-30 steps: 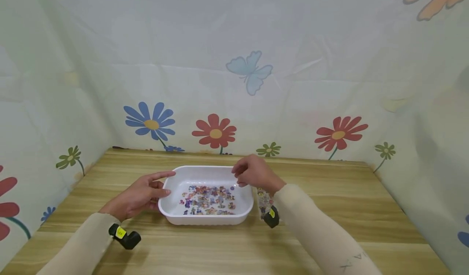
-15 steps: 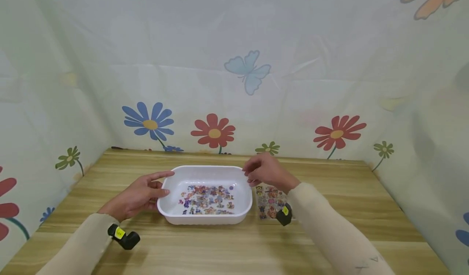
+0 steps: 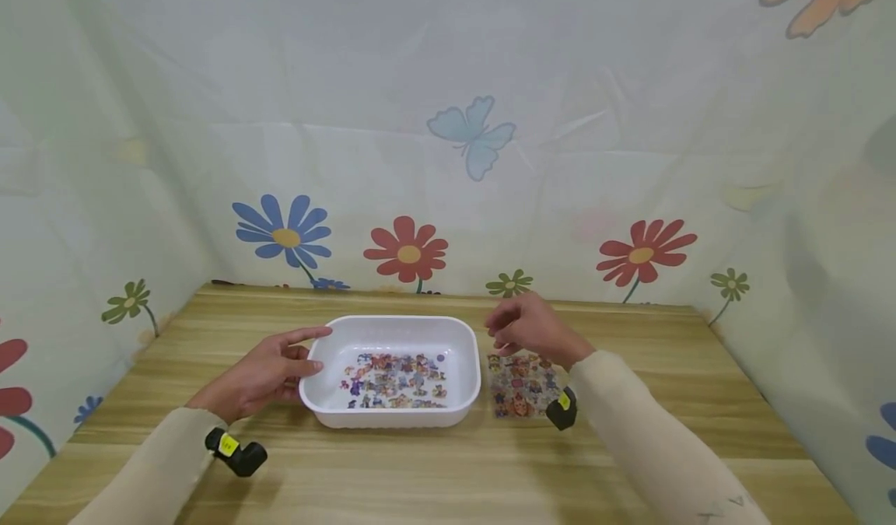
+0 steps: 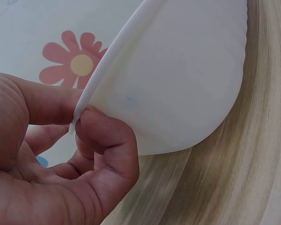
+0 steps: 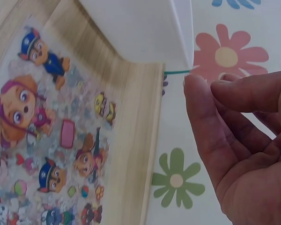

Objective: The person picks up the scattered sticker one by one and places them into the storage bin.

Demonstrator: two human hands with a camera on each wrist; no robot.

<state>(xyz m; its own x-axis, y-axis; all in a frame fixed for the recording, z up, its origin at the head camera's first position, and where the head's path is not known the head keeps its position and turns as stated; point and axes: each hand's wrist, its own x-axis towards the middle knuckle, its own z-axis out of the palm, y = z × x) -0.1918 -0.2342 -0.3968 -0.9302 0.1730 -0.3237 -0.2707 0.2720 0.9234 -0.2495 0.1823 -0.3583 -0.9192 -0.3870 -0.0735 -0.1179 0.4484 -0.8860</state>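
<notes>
A white rectangular plastic tray [image 3: 392,418] stands on the table, with many small cartoon stickers [image 3: 399,381] on its floor. My left hand [image 3: 269,373] grips its left end. In the left wrist view, thumb and finger pinch the tray's rim [image 4: 100,77] from both sides. My right hand [image 3: 535,329] hovers off the tray's right end, above the far edge of a clear sheet of cartoon puppy stickers [image 3: 521,389]. Loosely curled, its thumb and forefinger tips [image 5: 199,84] come close together, with nothing visible between them.
The wooden table [image 3: 392,478] reaches back to a hanging cloth [image 3: 336,159] printed with flowers and a butterfly. Similar cloth hangs on both sides. A black wrist camera [image 3: 238,455] sits on the left cuff and another camera [image 3: 562,408] on the right, beside the sticker sheet.
My right hand has moved right, from over the tray's right end to beyond it, uncovering the sticker sheet. My left hand has stayed on the tray.
</notes>
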